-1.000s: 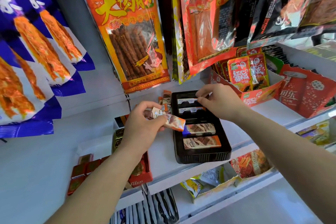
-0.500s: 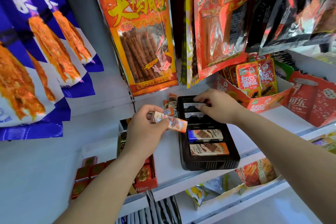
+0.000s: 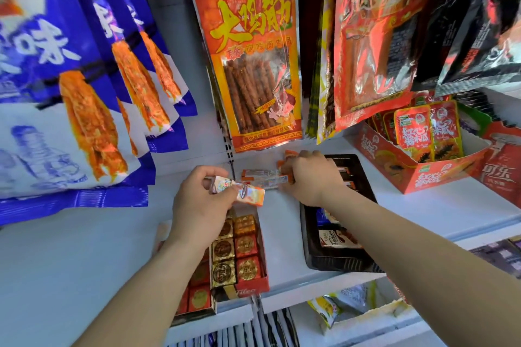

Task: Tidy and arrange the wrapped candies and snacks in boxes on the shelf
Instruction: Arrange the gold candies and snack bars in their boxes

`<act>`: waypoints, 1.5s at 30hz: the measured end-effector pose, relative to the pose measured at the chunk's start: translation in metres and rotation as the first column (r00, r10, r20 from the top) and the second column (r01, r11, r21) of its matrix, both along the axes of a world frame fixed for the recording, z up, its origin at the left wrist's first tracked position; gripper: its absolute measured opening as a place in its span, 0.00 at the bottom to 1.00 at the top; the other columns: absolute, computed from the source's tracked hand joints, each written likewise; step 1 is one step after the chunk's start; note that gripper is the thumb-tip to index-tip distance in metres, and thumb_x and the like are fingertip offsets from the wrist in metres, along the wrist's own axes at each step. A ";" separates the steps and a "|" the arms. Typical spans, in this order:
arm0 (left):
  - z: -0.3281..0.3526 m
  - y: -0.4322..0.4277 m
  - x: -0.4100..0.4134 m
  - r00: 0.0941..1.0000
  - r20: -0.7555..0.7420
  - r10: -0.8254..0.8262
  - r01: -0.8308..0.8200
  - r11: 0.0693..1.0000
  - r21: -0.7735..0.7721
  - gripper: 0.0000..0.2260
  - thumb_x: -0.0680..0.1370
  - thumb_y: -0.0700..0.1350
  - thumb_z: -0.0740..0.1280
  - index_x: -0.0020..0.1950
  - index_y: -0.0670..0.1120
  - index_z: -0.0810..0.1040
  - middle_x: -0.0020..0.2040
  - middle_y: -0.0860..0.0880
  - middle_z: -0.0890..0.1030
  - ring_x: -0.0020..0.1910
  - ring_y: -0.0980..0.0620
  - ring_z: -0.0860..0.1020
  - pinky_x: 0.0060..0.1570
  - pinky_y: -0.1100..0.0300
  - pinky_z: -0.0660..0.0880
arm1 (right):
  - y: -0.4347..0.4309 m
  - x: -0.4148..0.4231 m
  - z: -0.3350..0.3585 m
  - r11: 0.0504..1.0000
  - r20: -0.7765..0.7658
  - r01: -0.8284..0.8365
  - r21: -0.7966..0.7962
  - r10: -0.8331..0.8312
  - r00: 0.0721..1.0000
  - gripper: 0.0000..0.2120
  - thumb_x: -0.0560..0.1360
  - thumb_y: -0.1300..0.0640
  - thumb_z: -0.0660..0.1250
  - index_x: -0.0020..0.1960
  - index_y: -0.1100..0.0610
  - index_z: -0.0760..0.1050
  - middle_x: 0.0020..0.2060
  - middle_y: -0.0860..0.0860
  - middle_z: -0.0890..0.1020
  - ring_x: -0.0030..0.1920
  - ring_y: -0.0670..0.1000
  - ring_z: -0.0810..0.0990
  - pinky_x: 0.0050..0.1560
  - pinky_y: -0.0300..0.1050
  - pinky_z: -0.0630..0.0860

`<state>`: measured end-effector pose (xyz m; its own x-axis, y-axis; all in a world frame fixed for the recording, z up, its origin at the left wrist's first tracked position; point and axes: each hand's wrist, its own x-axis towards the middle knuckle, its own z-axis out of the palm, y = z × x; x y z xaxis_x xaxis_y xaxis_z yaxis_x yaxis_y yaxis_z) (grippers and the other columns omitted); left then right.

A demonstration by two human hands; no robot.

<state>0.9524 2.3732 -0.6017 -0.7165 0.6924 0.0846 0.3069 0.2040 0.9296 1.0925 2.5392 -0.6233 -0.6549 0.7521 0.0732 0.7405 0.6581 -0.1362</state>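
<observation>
Left hand (image 3: 203, 200) pinches wrapped candies (image 3: 248, 194) over the shelf's (image 3: 282, 222) middle. They look light, crinkly and slippery, so I'd grab mid-body, not the ends. Right hand (image 3: 310, 177) curls over loose candies (image 3: 259, 176) by the back edge, can't tell if it's gripping.

Two hands are in view, a left hand (image 3: 197, 205) and a right hand (image 3: 310, 177). The left one has what look like two wrapped candies (image 3: 239, 191). At least three loose candy bars (image 3: 262, 176) lie on the shelf (image 3: 282, 228); the rest are hidden. One black tray (image 3: 335, 262) shows two chocolate bars (image 3: 334, 237) in front. One red box (image 3: 253, 289) shows six foil squares (image 3: 222, 249) plainly, three gold and three red. Three blue bags (image 3: 84, 79) hang beside one orange bag (image 3: 253, 51). One cardboard box (image 3: 408, 175) shows two sachets (image 3: 411, 132) in front.
</observation>
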 end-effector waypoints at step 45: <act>0.020 -0.034 0.106 0.893 0.214 -0.397 0.395 0.917 0.050 0.13 0.73 0.40 0.75 0.54 0.54 0.81 0.52 0.55 0.84 0.54 0.58 0.81 0.54 0.55 0.81 | -0.119 0.139 0.050 0.551 -0.622 -0.313 -0.774 -0.568 0.539 0.07 0.79 0.60 0.68 0.55 0.55 0.82 0.42 0.57 0.87 0.40 0.55 0.86 0.42 0.44 0.83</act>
